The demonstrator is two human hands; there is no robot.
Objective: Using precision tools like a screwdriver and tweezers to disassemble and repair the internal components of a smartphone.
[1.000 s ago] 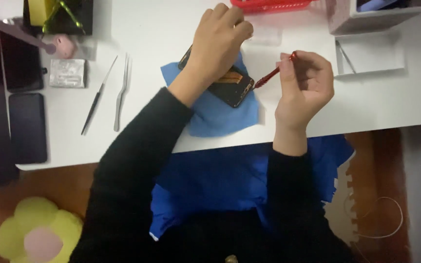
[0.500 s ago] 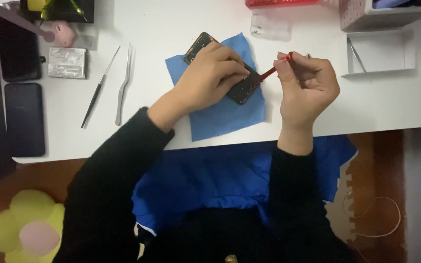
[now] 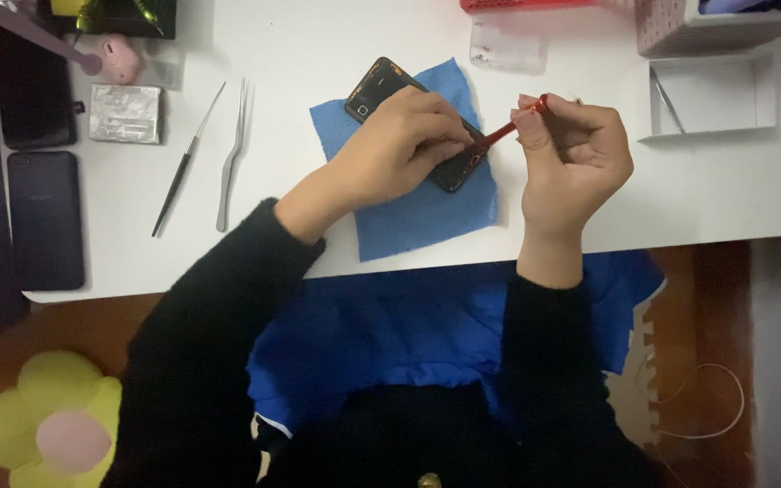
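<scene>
A dark opened phone (image 3: 378, 88) lies at a slant on a blue cloth (image 3: 409, 221) on the white table (image 3: 300, 54). My left hand (image 3: 399, 149) presses down on the phone's lower half and covers most of it. My right hand (image 3: 571, 158) pinches a thin red screwdriver (image 3: 503, 133), whose tip rests on the phone's lower end beside my left fingers.
Tweezers (image 3: 232, 154) and a thin black probe (image 3: 187, 163) lie to the left of the cloth. Further left are a silver square pad (image 3: 126, 113), a pink object (image 3: 119, 59) and two dark phones (image 3: 45, 217). A white box lid (image 3: 711, 95) sits at right.
My left hand has slid down the phone toward its lower end, and the phone's top end now shows. The screwdriver tip has come down onto the phone.
</scene>
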